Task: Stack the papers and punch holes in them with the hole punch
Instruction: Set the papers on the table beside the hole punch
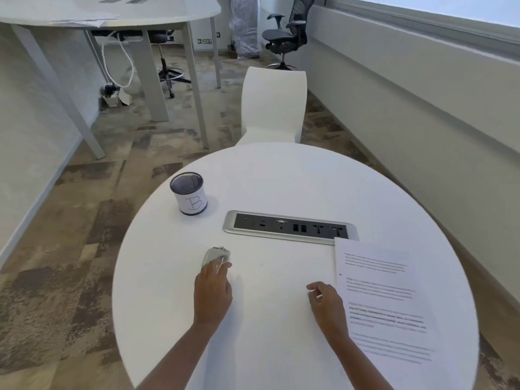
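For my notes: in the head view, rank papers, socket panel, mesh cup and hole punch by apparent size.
1. papers
2. socket panel
3. mesh cup
4. hole punch, partly under the left hand, so less sure

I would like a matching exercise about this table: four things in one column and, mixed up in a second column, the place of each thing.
Things
1. hole punch
2. papers
3. mesh cup
4. socket panel

Places
a. set into the middle of the table
b. near the table's left edge, marked B
c. under the fingertips of the left hand
d. on the right side, beside the right hand

Pairs: 1-c, 2-d, 3-b, 4-a
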